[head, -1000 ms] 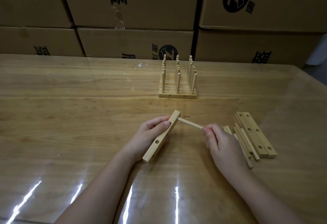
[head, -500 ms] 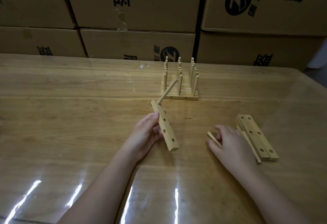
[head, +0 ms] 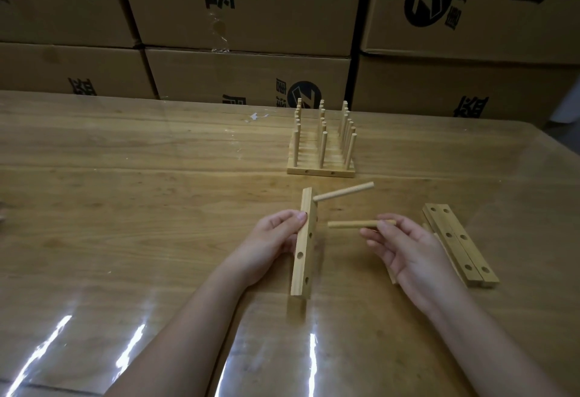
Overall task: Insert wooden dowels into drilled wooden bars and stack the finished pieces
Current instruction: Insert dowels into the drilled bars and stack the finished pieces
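**Lining Up the Second Dowel**

Gripping the bar in the left hand, curling fingertips over its far half. Holding it on edge, long axis running near to far, drilled face turning right. Carrying one seated dowel in the far hole, jutting right and slightly far. Pinching a loose dowel by its right end in the right hand, laying it left to right and aiming its free tip at the bar, just short of an open hole. Judging the coming move as a short straight push leftward from the right hand, bracing with the left. Seeing only bare table between tip and bar. Noting spare bars just right of that hand and the stack of finished pieces well apart on the far side, neither crowding the path.
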{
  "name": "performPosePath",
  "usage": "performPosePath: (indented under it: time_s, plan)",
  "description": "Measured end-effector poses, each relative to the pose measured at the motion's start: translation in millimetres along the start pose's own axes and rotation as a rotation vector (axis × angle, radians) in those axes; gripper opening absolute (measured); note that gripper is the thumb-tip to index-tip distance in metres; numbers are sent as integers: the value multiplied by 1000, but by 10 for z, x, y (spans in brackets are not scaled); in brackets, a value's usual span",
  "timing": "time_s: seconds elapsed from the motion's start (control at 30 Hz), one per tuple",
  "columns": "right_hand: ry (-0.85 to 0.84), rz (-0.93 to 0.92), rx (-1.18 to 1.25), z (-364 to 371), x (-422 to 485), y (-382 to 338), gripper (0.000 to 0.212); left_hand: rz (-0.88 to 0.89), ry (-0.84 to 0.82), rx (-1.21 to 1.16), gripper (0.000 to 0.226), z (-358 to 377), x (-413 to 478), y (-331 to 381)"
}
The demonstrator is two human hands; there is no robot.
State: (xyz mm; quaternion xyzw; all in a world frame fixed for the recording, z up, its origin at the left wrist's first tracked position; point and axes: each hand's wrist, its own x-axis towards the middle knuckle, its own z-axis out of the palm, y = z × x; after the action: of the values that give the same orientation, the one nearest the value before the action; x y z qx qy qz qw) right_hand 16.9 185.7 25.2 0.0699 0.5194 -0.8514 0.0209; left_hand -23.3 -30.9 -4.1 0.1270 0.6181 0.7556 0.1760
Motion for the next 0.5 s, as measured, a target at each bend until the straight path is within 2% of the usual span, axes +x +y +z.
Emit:
performPosePath:
  time_s: [0.07,0.23,0.5]
  plan:
    - [-18,-30,32,16,0,26,28,-4,-16,20,34,-10,-6,-2]
    - [-16,-42,-77,2,15,83,32,-7,-83,56,21,-3,-21,33]
    - [-35,-138,-442,-46,16,104,11,8,-68,8,24,-34,-4,1]
